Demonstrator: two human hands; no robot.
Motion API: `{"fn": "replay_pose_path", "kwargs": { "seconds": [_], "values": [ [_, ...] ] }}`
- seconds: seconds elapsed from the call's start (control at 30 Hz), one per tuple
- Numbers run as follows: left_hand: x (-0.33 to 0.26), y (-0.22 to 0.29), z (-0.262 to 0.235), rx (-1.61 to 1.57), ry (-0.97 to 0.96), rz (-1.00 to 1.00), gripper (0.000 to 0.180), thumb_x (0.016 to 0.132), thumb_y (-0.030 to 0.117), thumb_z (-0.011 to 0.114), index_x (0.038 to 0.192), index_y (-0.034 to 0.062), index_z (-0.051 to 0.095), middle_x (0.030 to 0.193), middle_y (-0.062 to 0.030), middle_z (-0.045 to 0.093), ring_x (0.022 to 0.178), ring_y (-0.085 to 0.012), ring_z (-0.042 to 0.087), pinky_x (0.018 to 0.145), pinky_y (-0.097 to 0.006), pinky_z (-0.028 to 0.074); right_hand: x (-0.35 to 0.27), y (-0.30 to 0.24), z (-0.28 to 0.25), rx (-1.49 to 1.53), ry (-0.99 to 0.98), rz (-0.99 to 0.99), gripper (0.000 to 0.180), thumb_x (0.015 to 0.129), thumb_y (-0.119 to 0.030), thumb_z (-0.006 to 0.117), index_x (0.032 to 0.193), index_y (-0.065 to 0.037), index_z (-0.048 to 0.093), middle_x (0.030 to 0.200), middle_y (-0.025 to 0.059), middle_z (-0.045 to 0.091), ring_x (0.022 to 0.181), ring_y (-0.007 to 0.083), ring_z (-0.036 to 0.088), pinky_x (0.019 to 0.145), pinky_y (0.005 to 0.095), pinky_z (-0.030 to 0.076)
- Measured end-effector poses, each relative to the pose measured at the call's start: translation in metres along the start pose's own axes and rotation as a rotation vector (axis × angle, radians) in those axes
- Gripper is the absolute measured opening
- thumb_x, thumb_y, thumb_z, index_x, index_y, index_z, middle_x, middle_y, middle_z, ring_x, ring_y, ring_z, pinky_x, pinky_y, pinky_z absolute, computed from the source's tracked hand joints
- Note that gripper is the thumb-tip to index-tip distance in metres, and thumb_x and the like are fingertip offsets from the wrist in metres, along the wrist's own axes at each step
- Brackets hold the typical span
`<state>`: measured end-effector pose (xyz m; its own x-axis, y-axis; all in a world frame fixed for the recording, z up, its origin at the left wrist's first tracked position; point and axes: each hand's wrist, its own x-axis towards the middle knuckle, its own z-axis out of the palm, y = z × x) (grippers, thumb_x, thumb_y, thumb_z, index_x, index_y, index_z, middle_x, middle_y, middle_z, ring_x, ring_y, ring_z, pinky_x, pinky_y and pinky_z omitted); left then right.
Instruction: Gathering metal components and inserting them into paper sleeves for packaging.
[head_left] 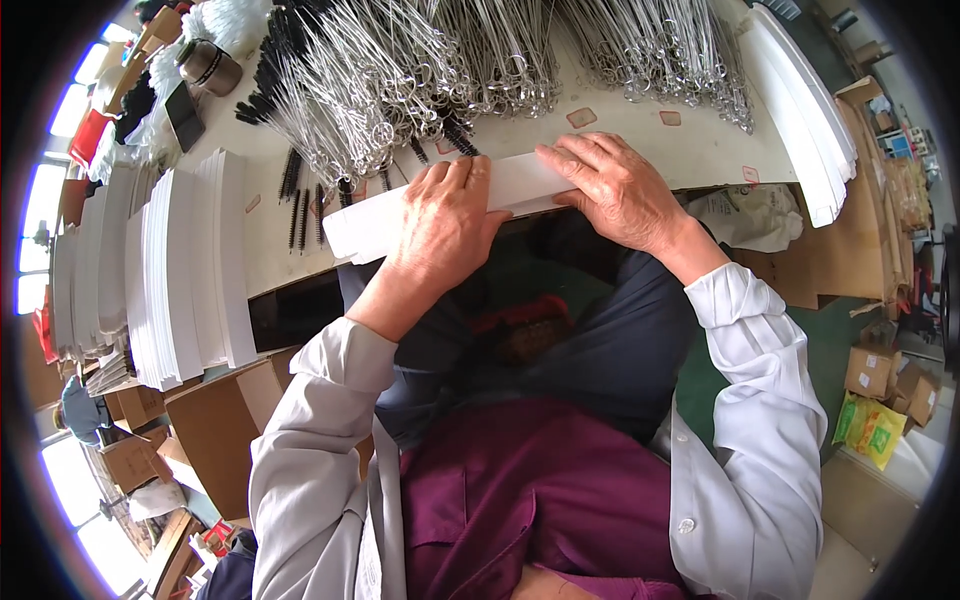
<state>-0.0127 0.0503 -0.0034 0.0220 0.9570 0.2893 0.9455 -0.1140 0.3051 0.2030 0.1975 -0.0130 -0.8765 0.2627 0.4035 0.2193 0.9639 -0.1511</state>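
A long, narrow white cardboard box (367, 222) lies across the table's front edge, with a loose flap at its left end. My left hand (438, 222) is closed over its left half, fingers on top and thumb along the near side. At the right end my right hand (622, 190) pinches the box between thumb and fingers. What is inside the box, if anything, is hidden. Just beyond it lies a big pile of wire-handled brushes (400, 95) with looped ends and black bristles.
Stacks of flat white cartons stand at the left (165, 280) and the far right (800, 110) of the table (545, 135). A metal flask (208, 66) stands at the back left. Brown cardboard boxes (870, 370) sit on the floor at right. My legs are under the table edge.
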Motion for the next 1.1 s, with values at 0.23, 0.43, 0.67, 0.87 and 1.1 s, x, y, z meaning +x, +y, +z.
{"fn": "replay_pose_path", "kwargs": {
  "seconds": [0.23,0.43,0.67,0.87,1.1],
  "values": [
    [-0.009,0.007,0.017,0.035,0.101,-0.022,0.061,0.085,0.025,0.080,0.133,-0.0058,0.057,0.124,-0.0221,0.065,0.114,-0.0397,0.062,0.096,-0.048,0.051,-0.009,-0.001,0.007,0.001,0.023,0.020,0.057,0.084,-0.019,0.080,0.139,-0.012,0.064,0.127,0.0108,0.066,0.119,0.0323,0.060,0.103,0.0431,0.051],
    [-0.029,0.007,0.039,0.120,0.176,0.028,0.069,0.083,0.024,0.080,0.139,-0.0062,0.054,0.135,-0.0228,0.059,0.124,-0.0410,0.057,0.106,-0.049,0.047,-0.019,-0.014,0.008,-0.024,-0.028,0.026,0.061,0.086,-0.022,0.077,0.142,-0.008,0.059,0.138,0.0117,0.060,0.129,0.0318,0.055,0.112,0.0428,0.046],
    [-0.036,0.001,0.039,0.260,0.093,0.083,0.065,0.085,0.007,0.063,0.145,-0.0098,0.047,0.144,-0.0282,0.053,0.134,-0.0422,0.050,0.116,-0.052,0.040,0.003,-0.051,0.038,-0.123,-0.036,-0.004,0.052,0.098,-0.016,0.054,0.146,0.003,0.052,0.149,0.0181,0.055,0.138,0.0332,0.052,0.123,0.0451,0.034],
    [-0.063,-0.019,0.017,0.293,-0.005,0.103,0.068,0.083,0.005,0.059,0.147,-0.0100,0.045,0.147,-0.0296,0.050,0.137,-0.0424,0.048,0.119,-0.052,0.037,-0.020,-0.034,0.033,-0.129,-0.031,-0.010,0.051,0.098,-0.014,0.056,0.146,0.002,0.052,0.152,0.0170,0.054,0.142,0.0319,0.049,0.124,0.0448,0.033],
    [-0.089,-0.041,-0.001,0.370,-0.016,0.099,0.066,0.082,0.005,0.058,0.146,-0.0107,0.048,0.148,-0.0284,0.051,0.138,-0.0421,0.048,0.120,-0.051,0.036,-0.044,0.000,0.011,-0.180,-0.058,0.150,0.068,0.088,-0.012,0.071,0.150,0.002,0.047,0.156,0.0174,0.048,0.147,0.0316,0.044,0.126,0.0451,0.031]
  ]
}}
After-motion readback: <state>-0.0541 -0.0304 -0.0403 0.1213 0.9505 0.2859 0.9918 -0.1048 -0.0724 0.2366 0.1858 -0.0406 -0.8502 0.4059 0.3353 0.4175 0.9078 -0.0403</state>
